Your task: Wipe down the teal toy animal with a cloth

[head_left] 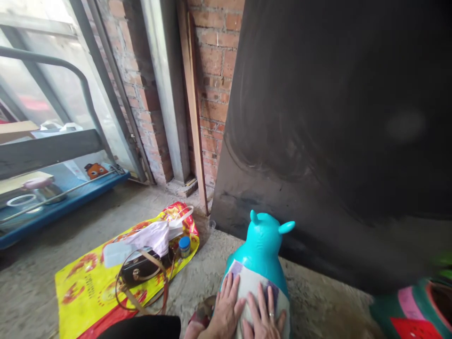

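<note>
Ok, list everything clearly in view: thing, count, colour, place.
Inflatable animal toy: 1, turquoise, bottom centre
Cloth: 1, off-white and purple, on toy
Printed plastic sheet: 1, yellow-red, on floor
Handbag: 1, black, on sheet
Jar: 1, blue-lidded, right of handbag
Fabric: 1, pale lilac, beyond handbag
Rack: 1, blue and grey, left
Googly-eyed figure: 1, orange, on rack
Brick wall: 1, reddish, background
Column: 1, grey, beside plank
Plank: 1, brown, by wall
Board: 1, black, behind toy
Round container: 1, green, lower right
Clothing: 1 patch, black, bottom edge
Left hand: 1, bare, on cloth
Right hand: 1, ringed, on cloth
</note>
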`<state>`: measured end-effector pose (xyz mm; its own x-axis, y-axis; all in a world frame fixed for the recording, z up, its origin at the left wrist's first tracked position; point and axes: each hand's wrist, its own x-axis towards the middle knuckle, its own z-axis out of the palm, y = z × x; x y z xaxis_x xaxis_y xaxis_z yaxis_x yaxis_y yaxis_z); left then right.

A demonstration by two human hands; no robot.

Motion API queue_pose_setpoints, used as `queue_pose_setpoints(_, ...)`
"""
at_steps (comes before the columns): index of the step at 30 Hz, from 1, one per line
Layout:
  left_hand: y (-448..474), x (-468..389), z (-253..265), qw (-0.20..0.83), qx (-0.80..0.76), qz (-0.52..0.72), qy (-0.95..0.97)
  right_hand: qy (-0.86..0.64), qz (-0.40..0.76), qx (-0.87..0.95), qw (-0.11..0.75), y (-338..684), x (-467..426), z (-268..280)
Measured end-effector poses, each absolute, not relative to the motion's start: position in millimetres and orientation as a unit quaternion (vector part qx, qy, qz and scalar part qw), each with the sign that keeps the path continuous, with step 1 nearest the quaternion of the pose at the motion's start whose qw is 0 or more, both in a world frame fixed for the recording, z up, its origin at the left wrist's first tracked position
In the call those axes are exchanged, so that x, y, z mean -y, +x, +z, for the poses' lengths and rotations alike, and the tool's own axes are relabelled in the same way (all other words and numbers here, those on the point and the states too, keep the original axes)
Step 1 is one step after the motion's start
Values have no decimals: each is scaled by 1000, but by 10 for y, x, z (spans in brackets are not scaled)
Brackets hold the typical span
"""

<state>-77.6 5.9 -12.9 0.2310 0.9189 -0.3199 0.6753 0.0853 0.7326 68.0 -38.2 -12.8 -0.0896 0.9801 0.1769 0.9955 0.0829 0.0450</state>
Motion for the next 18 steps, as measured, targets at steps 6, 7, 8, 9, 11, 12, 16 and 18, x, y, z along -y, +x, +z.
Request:
queue_pose_setpoints(6,-752,-557,-187,439,-610,161,640,-650,-51,753,84,622,-109,-215)
queue_pose_setpoints(7,-760,-631,-244,438,-607,169,641,-647,-51,755,92,621,-181,-258)
queue_pose_setpoints(8,-770,-700,-310,437,-603,173,644,-648,-52,754,99,620,-246,-307)
queue_pose_setpoints(9,-780,-766,-380,436,-599,172,649,-651,-54,750,106,618,-304,-357)
queue_pose_setpoints(11,-789,-881,-510,429,-593,159,663,-660,-60,740,118,613,-399,-438)
queue_pose_setpoints(12,-786,-925,-558,423,-591,151,670,-662,-62,737,122,613,-432,-454)
queue_pose_setpoints(16,-745,-885,-610,395,-624,156,656,-652,-61,746,120,619,-400,-325)
queue_pose_setpoints(18,-754,-695,-615,392,-634,148,651,-648,-52,751,117,600,-255,-235)
